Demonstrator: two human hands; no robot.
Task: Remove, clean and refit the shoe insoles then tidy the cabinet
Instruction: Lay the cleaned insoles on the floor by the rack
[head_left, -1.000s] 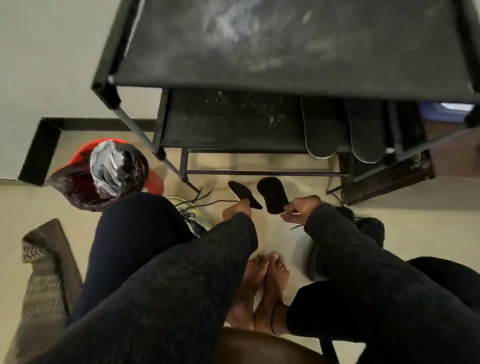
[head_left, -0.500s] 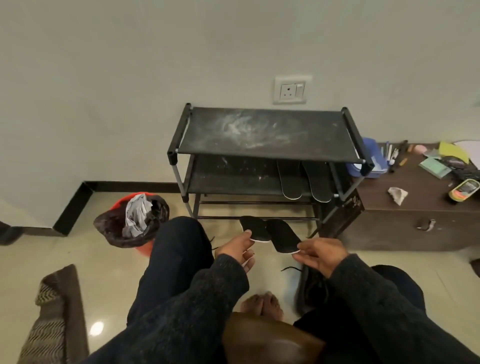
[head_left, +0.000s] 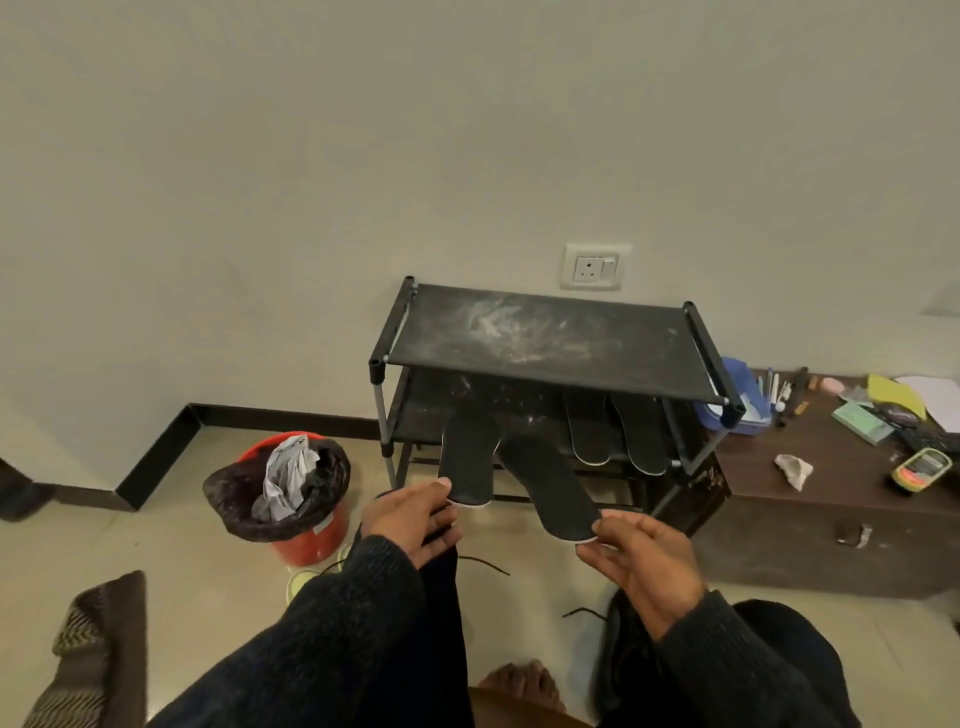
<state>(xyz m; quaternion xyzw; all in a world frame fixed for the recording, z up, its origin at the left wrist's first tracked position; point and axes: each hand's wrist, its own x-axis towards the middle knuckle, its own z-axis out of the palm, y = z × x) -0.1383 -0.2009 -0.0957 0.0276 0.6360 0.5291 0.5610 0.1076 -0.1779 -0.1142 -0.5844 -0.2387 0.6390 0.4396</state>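
My left hand (head_left: 410, 519) pinches the heel end of a black insole (head_left: 467, 462) that points up and away. My right hand (head_left: 636, 558) pinches the heel of a second black insole (head_left: 550, 491), which slants up to the left. Both insoles hang in front of the black two-tier shoe rack (head_left: 545, 332). Two more dark insoles (head_left: 615, 431) lie side by side on the rack's lower shelf, at its right. The top shelf is dusty and bare. A dark shoe (head_left: 618, 654) with loose laces sits on the floor under my right forearm.
A red bin lined with a black bag (head_left: 283, 493) stands left of the rack. A low brown cabinet (head_left: 831, 519) on the right carries a blue tray, pens, papers and a crumpled tissue. A striped mat (head_left: 98, 649) lies at the lower left. A pale sneaker (head_left: 304, 577) peeks out by the bin.
The view has pulled back and up from close under the rack. Both hands have lifted the two insoles higher and spread them slightly apart.
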